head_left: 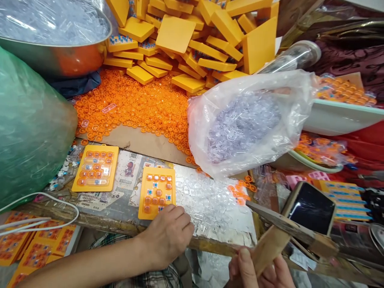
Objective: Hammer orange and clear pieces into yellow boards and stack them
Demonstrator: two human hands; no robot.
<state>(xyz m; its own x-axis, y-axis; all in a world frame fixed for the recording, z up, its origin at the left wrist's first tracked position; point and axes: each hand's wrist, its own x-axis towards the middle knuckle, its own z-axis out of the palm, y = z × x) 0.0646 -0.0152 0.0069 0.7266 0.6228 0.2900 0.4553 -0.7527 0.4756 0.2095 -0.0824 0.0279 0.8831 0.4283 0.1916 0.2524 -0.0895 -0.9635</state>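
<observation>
My left hand [168,236] rests knuckles-up at the table's near edge, fingers curled down onto the bottom corner of a yellow tray [156,192] dotted with orange and blue caps, beside a scatter of clear plastic pieces [207,200]. What is under the fingers is hidden. A second filled yellow tray [96,168] lies to the left. My right hand [258,272] is at the bottom edge, closed around the wooden handle of a tool [288,232].
Loose orange rings [135,104] cover the middle of the table below a heap of yellow trays [192,36]. A bag of clear pieces [243,124] lies at right, a green bag [30,128] at left, a metal bowl [54,56] behind. A phone [312,208] leans at right.
</observation>
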